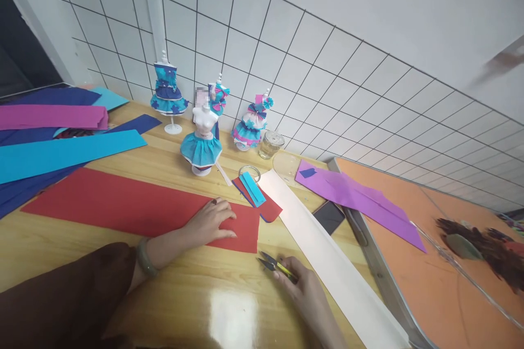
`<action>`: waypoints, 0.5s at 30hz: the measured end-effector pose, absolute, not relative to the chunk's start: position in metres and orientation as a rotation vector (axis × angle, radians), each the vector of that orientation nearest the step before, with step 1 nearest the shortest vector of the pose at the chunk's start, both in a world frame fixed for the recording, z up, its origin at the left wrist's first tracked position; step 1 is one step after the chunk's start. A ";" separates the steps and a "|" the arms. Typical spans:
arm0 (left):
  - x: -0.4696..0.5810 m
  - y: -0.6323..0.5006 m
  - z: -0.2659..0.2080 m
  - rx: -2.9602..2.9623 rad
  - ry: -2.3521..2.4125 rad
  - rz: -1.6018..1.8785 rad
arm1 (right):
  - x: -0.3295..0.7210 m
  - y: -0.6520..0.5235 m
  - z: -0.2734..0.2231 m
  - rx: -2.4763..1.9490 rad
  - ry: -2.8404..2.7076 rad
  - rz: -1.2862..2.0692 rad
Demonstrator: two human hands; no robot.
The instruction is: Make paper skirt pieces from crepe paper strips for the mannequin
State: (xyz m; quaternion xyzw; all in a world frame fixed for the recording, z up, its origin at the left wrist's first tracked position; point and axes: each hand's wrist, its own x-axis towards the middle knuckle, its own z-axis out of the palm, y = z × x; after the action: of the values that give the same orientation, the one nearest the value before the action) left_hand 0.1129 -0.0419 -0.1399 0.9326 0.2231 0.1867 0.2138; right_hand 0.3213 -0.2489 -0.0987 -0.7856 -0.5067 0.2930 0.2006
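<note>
Your left hand [210, 223] is resting spread on the red strip [135, 202], grasping nothing, hiding part of it. Your right hand [302, 282] is gripping snips [282, 269], partly covering their handles, parted blades pointing at the red strip's near right corner. The strip's long axis is running left to right along the surface [176, 297].

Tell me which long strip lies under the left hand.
The red strip: the left hand rests near its right end. Unlike it, the turquoise strip and white strip have no left hand on them.
</note>
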 end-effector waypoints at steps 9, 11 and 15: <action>0.113 -0.043 -0.138 2.568 0.618 0.495 | 0.323 -0.246 -0.095 -2.097 -1.460 0.883; 0.113 -0.043 -0.137 2.552 0.631 0.474 | 0.323 -0.246 -0.094 -2.085 -1.488 0.861; 0.113 -0.044 -0.137 2.561 0.700 0.523 | 0.324 -0.246 -0.092 -2.093 -1.493 0.846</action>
State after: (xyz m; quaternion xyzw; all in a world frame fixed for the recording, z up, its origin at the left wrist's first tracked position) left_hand 0.1135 -0.0438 -0.1372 0.9241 0.2524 0.1888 0.2160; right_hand 0.3236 -0.2457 -0.0920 -0.7551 -0.5386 0.3053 0.2155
